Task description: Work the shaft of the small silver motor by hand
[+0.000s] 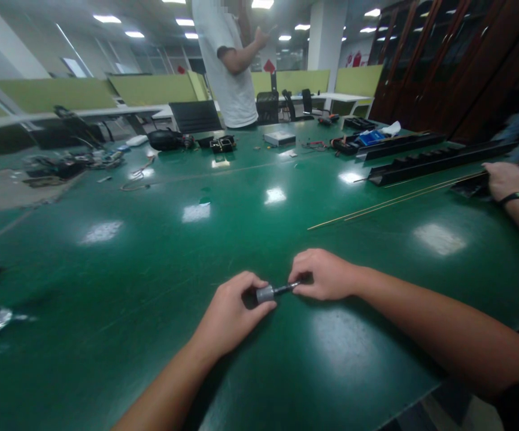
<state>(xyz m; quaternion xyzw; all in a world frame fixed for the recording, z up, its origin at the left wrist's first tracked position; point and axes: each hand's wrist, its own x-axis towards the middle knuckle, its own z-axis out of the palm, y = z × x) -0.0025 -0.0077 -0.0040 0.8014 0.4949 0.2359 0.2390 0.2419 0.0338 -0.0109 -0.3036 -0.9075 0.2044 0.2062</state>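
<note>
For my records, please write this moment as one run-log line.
left hand: holds grey cylinder; right hand: pinches dark rod extending from it; both: over green table; co-worker's hand: near thin yellow rods, right side

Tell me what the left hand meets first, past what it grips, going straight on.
Likely the right hand, pinching the far end of the thin dark rod that sticks out of the grey cylinder in the left hand. Depth is unclear.

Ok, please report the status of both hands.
Left hand holding grey cylinder. Right hand pinching dark shaft at its end. Thin yellow rods beyond, not touching hands.
</note>
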